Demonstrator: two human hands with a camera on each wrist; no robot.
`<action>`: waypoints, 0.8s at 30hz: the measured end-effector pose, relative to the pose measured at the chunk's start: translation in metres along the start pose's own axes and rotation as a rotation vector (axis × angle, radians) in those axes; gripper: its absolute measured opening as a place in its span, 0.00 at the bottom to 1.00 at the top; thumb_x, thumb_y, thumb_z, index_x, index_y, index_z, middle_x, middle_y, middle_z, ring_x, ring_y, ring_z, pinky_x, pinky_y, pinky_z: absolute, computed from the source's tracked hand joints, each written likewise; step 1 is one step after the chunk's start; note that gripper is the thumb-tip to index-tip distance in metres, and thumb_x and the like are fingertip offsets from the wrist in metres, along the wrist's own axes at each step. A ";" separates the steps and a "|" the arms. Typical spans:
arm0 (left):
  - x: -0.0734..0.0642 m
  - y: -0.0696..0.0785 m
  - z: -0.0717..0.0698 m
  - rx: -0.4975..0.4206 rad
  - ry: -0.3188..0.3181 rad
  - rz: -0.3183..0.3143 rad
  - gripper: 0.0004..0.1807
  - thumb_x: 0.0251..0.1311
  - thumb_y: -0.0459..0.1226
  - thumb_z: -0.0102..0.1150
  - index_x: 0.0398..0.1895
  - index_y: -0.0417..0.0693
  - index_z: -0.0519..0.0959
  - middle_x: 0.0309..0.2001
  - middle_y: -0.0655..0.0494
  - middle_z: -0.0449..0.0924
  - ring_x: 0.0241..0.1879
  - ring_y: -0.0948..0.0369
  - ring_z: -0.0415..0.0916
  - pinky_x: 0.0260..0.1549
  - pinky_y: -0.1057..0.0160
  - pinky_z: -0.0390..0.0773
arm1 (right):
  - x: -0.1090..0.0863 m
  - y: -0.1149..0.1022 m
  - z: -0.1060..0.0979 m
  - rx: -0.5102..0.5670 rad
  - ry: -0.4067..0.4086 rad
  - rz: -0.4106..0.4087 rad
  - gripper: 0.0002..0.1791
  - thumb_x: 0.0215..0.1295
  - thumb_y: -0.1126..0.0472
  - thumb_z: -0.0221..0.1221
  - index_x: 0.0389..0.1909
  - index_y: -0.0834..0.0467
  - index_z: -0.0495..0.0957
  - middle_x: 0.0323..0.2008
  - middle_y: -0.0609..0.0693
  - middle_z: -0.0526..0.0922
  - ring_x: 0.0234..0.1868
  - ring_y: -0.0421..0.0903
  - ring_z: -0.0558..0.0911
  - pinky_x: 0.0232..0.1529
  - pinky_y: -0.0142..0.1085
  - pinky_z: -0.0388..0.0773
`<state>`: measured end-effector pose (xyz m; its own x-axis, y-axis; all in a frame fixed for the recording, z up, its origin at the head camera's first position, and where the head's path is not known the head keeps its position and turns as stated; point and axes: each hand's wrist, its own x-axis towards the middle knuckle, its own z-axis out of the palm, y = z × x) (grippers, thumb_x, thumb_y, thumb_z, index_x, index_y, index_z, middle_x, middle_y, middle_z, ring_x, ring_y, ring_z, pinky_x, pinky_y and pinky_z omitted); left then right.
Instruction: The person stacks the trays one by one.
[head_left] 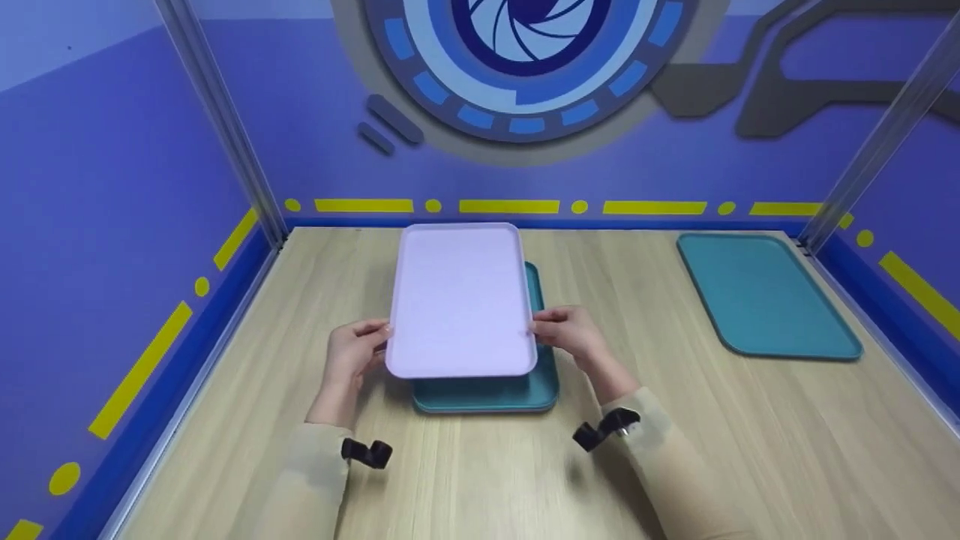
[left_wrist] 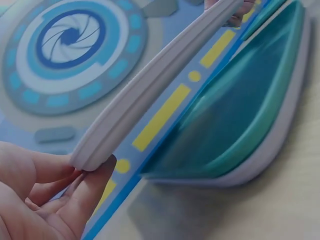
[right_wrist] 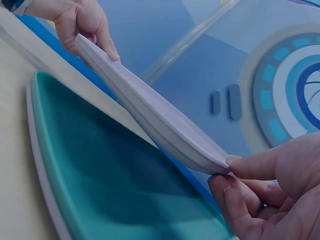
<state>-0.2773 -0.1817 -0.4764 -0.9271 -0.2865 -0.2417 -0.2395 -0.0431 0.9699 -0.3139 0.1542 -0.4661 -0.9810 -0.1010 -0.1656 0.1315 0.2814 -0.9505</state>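
A pale lilac tray [head_left: 461, 300] is held in the air by both hands, one at each long side. My left hand [head_left: 352, 352] pinches its left rim between thumb and fingers, and my right hand [head_left: 574, 331] pinches the right rim. Beneath it on the table lies a green tray [head_left: 480, 395], mostly hidden in the head view. Both wrist views show a gap between the lifted tray and this green tray [left_wrist: 235, 110]. Under the green one, a pale tray edge [right_wrist: 42, 165] shows, so the two are stacked.
Another green tray [head_left: 772, 296] lies alone at the right back of the wooden table [head_left: 247, 450]. Blue printed walls [head_left: 300, 172] stand at the back and both sides, with metal posts [head_left: 225, 112] in the corners. Each sleeve carries a black wrist mount [head_left: 367, 453].
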 end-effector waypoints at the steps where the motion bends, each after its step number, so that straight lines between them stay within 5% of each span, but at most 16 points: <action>1: -0.001 -0.002 0.004 0.021 -0.008 0.010 0.15 0.67 0.28 0.63 0.54 0.30 0.83 0.46 0.43 0.86 0.36 0.62 0.83 0.36 0.65 0.88 | -0.002 0.003 -0.004 -0.003 0.000 -0.004 0.15 0.67 0.64 0.67 0.50 0.69 0.84 0.43 0.57 0.88 0.37 0.41 0.86 0.50 0.36 0.88; 14: -0.007 -0.020 0.023 0.173 -0.053 0.124 0.08 0.59 0.23 0.65 0.41 0.25 0.86 0.33 0.47 0.87 0.32 0.62 0.80 0.38 0.60 0.87 | -0.014 0.027 -0.023 -0.103 -0.026 -0.006 0.14 0.62 0.70 0.67 0.46 0.75 0.83 0.32 0.51 0.89 0.31 0.35 0.82 0.35 0.24 0.82; 24: -0.005 -0.026 0.024 0.267 -0.067 0.112 0.07 0.58 0.22 0.66 0.39 0.26 0.86 0.30 0.50 0.87 0.28 0.64 0.79 0.31 0.66 0.84 | -0.017 0.030 -0.021 -0.156 -0.024 -0.020 0.12 0.61 0.72 0.66 0.43 0.76 0.83 0.31 0.53 0.89 0.30 0.36 0.83 0.33 0.25 0.82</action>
<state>-0.2734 -0.1560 -0.5008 -0.9669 -0.2111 -0.1433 -0.1935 0.2408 0.9511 -0.2960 0.1841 -0.4865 -0.9793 -0.1299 -0.1552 0.0866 0.4240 -0.9015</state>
